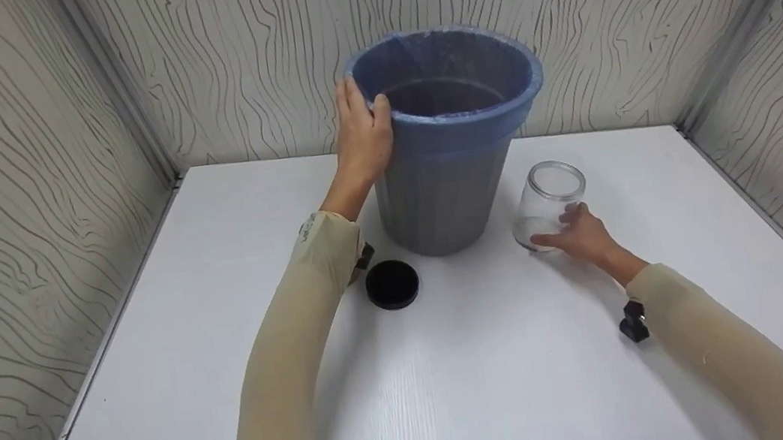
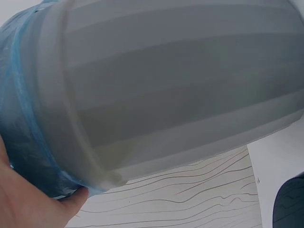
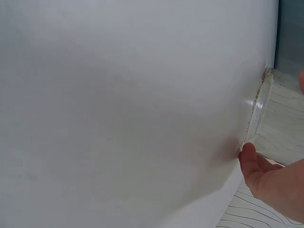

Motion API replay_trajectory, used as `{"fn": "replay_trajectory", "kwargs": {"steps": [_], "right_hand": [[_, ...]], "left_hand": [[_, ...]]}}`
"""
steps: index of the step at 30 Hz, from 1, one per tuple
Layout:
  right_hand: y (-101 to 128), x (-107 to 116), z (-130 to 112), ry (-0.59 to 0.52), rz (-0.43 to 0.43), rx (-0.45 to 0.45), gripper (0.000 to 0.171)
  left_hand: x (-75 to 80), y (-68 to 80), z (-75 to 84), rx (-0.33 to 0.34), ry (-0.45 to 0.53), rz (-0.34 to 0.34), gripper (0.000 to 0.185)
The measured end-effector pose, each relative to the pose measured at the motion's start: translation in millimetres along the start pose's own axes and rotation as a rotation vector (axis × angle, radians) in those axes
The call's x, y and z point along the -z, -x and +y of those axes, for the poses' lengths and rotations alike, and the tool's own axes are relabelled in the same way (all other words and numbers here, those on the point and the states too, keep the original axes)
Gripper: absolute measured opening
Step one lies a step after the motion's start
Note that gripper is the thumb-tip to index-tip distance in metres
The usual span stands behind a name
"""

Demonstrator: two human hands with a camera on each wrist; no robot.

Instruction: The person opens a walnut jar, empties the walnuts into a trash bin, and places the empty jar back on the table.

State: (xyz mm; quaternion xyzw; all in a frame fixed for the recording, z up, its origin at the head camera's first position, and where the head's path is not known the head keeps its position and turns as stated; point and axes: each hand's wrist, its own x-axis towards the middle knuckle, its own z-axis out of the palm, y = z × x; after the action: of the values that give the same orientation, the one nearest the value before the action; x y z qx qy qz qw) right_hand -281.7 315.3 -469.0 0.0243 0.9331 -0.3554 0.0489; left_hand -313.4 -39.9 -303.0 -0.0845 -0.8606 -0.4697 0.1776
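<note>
A grey trash bin [image 1: 438,199] with a blue liner [image 1: 460,137] over its rim stands near the back of the white table. My left hand [image 1: 364,136] rests against the left of its rim, fingers mostly straight; the left wrist view shows the thumb [image 2: 76,199] on the liner. To the right of the bin, a clear, lidless glass jar [image 1: 547,196] stands upright. My right hand [image 1: 585,236] holds the jar low down, thumb at its front and fingers at its right side. In the right wrist view the jar [image 3: 280,114] is partly cut off by the frame edge.
A round black lid [image 1: 392,285] lies on the table [image 1: 502,372] in front of the bin, beside the left forearm. Wood-grain panels [image 1: 249,57] rise behind the table and on both sides. Black wrist mounts [image 1: 633,322] stick out from the sleeves.
</note>
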Motion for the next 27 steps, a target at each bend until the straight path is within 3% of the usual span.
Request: {"fn": "replay_trajectory", "kwargs": {"steps": [11, 27], "right_hand": [[1, 4, -4, -0.005, -0.019, -0.018, 0.109], [22, 19, -9, 0.022, -0.030, 0.066, 0.101]], "left_hand": [[8.4, 0.1, 0.1, 0.001, 0.036, -0.005, 0.070], [19.9, 5.2, -6.0, -0.002, 0.079, -0.027, 0.072]]}}
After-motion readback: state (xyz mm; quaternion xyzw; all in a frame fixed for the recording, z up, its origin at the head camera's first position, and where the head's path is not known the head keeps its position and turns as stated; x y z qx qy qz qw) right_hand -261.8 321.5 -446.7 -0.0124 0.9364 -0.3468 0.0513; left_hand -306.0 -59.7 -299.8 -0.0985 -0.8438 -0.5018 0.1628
